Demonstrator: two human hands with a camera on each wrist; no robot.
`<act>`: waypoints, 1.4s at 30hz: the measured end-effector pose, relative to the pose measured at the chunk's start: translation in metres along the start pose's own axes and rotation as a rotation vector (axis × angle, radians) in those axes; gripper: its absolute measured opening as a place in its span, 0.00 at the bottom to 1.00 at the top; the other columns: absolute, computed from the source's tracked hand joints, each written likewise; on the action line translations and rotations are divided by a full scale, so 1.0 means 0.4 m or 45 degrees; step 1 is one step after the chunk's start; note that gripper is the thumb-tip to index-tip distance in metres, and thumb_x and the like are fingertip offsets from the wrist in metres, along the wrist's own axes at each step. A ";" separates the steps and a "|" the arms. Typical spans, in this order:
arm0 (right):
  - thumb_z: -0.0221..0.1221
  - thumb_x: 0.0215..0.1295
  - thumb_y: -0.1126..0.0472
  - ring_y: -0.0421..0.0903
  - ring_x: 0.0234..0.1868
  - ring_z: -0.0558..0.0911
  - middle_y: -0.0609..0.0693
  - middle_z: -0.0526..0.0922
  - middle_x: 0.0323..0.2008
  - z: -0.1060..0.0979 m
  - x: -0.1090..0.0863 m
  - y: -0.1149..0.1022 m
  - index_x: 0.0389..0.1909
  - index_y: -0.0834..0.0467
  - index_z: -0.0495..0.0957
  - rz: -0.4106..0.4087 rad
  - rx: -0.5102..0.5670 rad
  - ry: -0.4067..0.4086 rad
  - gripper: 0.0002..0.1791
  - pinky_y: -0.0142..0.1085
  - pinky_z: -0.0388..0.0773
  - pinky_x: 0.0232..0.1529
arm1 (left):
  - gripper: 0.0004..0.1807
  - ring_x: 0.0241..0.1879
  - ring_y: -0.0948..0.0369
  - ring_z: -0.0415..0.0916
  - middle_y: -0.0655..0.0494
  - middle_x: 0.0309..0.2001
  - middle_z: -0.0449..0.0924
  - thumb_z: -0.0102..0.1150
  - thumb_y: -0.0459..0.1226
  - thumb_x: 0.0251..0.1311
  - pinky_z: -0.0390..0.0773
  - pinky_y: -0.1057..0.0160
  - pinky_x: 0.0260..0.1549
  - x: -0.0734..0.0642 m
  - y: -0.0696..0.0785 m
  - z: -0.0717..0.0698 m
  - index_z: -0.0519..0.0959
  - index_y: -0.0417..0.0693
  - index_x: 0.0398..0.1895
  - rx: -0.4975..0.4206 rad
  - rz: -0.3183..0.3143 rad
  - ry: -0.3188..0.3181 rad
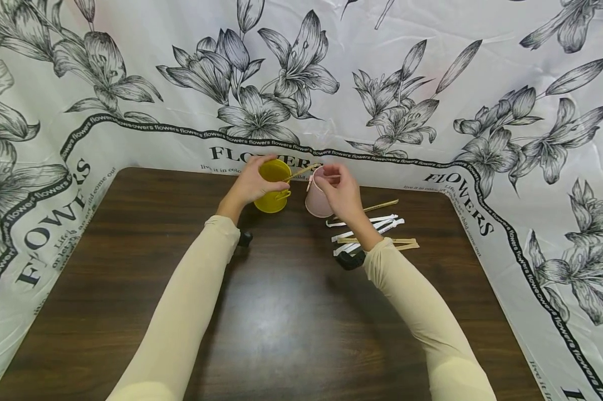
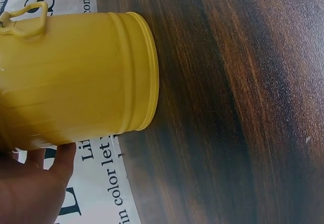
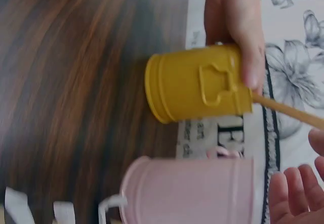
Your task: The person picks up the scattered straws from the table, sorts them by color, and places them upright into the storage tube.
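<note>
My left hand (image 1: 256, 181) grips a small yellow metal bucket (image 1: 270, 201) at its rim, thumb on the near side by the little side handle. In the left wrist view the yellow bucket (image 2: 81, 77) fills much of the picture, fingers curled against its wall. A thin tan straw (image 1: 301, 171) slants out of the bucket's mouth toward my right hand (image 1: 340, 189). That hand pinches the straw's outer end, over a pink bucket (image 1: 317, 201). In the right wrist view the straw (image 3: 288, 112) runs to the picture's edge by the fingers; its lower end is hidden.
Several white straws (image 1: 376, 227) and tan straws (image 1: 406, 244) lie in a loose pile on the dark wooden table (image 1: 281, 334), right of the pink bucket. Behind the table's back edge hangs a white flower-print cloth (image 1: 191, 145). Both wrists carry black cameras.
</note>
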State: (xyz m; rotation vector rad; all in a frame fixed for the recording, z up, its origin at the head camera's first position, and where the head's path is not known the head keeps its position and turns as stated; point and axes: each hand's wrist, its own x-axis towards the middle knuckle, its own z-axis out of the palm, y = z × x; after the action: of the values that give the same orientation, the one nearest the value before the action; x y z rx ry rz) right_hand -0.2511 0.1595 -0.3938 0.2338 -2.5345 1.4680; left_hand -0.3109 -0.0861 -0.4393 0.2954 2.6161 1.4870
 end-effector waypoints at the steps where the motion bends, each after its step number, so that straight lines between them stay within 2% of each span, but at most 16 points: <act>1: 0.64 0.69 0.60 0.56 0.51 0.84 0.60 0.84 0.53 -0.014 -0.006 0.004 0.57 0.64 0.76 -0.006 -0.017 0.004 0.19 0.46 0.81 0.57 | 0.51 0.69 0.45 0.63 0.46 0.76 0.55 0.78 0.56 0.49 0.62 0.39 0.73 0.001 0.001 0.001 0.64 0.63 0.77 -0.002 0.002 -0.003; 5: 0.65 0.69 0.61 0.56 0.49 0.84 0.60 0.83 0.51 -0.061 -0.035 0.026 0.54 0.64 0.77 -0.060 -0.112 0.002 0.17 0.45 0.81 0.53 | 0.51 0.68 0.45 0.63 0.46 0.76 0.56 0.78 0.55 0.49 0.63 0.40 0.72 0.002 0.001 0.007 0.64 0.62 0.77 -0.005 0.008 0.002; 9: 0.65 0.69 0.62 0.54 0.47 0.83 0.60 0.82 0.49 -0.095 -0.073 0.065 0.52 0.65 0.78 -0.067 -0.227 -0.055 0.15 0.44 0.81 0.50 | 0.52 0.68 0.45 0.63 0.46 0.76 0.55 0.78 0.56 0.48 0.63 0.40 0.73 0.003 -0.002 0.009 0.64 0.62 0.77 -0.007 -0.002 0.003; 12: 0.65 0.69 0.62 0.54 0.47 0.83 0.60 0.82 0.48 -0.120 -0.097 0.096 0.49 0.64 0.80 -0.030 -0.302 -0.155 0.13 0.44 0.81 0.49 | 0.53 0.68 0.45 0.63 0.46 0.76 0.55 0.78 0.58 0.48 0.63 0.40 0.73 0.005 -0.004 0.008 0.63 0.63 0.77 -0.010 -0.004 -0.002; 17: 0.64 0.70 0.59 0.51 0.43 0.85 0.56 0.86 0.44 -0.165 -0.130 0.142 0.43 0.59 0.83 0.084 -0.443 -0.400 0.08 0.40 0.79 0.44 | 0.53 0.66 0.46 0.63 0.45 0.74 0.57 0.79 0.56 0.47 0.63 0.42 0.72 0.010 -0.007 0.006 0.64 0.62 0.77 -0.022 0.013 0.010; 20: 0.63 0.70 0.60 0.49 0.39 0.85 0.57 0.88 0.42 -0.184 -0.147 0.169 0.41 0.59 0.84 0.122 -0.503 -0.476 0.07 0.38 0.78 0.40 | 0.53 0.66 0.47 0.64 0.45 0.73 0.57 0.79 0.56 0.47 0.63 0.42 0.72 0.009 -0.008 0.003 0.64 0.62 0.77 -0.029 0.018 0.012; 23: 0.64 0.68 0.62 0.50 0.37 0.86 0.58 0.88 0.40 -0.200 -0.159 0.197 0.39 0.61 0.84 0.115 -0.563 -0.477 0.06 0.39 0.78 0.39 | 0.53 0.66 0.47 0.63 0.46 0.74 0.57 0.79 0.56 0.47 0.63 0.42 0.72 0.007 -0.006 0.001 0.64 0.63 0.77 -0.031 0.016 0.008; 28: 0.65 0.65 0.62 0.54 0.40 0.87 0.61 0.89 0.42 -0.226 -0.171 0.236 0.40 0.63 0.85 0.125 -0.629 -0.474 0.08 0.46 0.81 0.43 | 0.52 0.68 0.46 0.62 0.46 0.75 0.55 0.79 0.55 0.48 0.62 0.41 0.73 0.001 -0.002 0.001 0.64 0.62 0.77 -0.039 0.013 0.006; 33: 0.65 0.64 0.62 0.59 0.46 0.85 0.63 0.88 0.45 -0.232 -0.179 0.268 0.44 0.64 0.85 0.143 -0.666 -0.489 0.11 0.51 0.80 0.49 | 0.52 0.71 0.45 0.60 0.46 0.77 0.54 0.78 0.55 0.49 0.59 0.40 0.74 -0.002 -0.004 -0.002 0.63 0.62 0.78 -0.036 0.008 0.008; 37: 0.65 0.65 0.63 0.61 0.52 0.82 0.63 0.87 0.47 -0.230 -0.188 0.287 0.48 0.65 0.85 0.105 -0.680 -0.505 0.13 0.54 0.78 0.54 | 0.52 0.71 0.46 0.60 0.47 0.78 0.53 0.78 0.56 0.48 0.59 0.40 0.74 -0.003 -0.005 -0.001 0.63 0.62 0.78 -0.035 0.006 0.005; 42: 0.66 0.62 0.66 0.57 0.45 0.80 0.61 0.86 0.39 -0.231 -0.200 0.301 0.42 0.64 0.87 0.047 -0.706 -0.466 0.09 0.52 0.77 0.50 | 0.52 0.70 0.46 0.60 0.47 0.77 0.54 0.78 0.56 0.48 0.60 0.40 0.74 0.000 0.001 0.005 0.64 0.62 0.78 -0.034 0.016 -0.004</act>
State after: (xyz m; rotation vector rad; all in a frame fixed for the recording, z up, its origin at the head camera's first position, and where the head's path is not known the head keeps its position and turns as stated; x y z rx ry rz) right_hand -0.1936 0.3022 -0.4699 0.3908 -3.1263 0.7251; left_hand -0.3105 -0.0841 -0.4399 0.3121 2.5945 1.5231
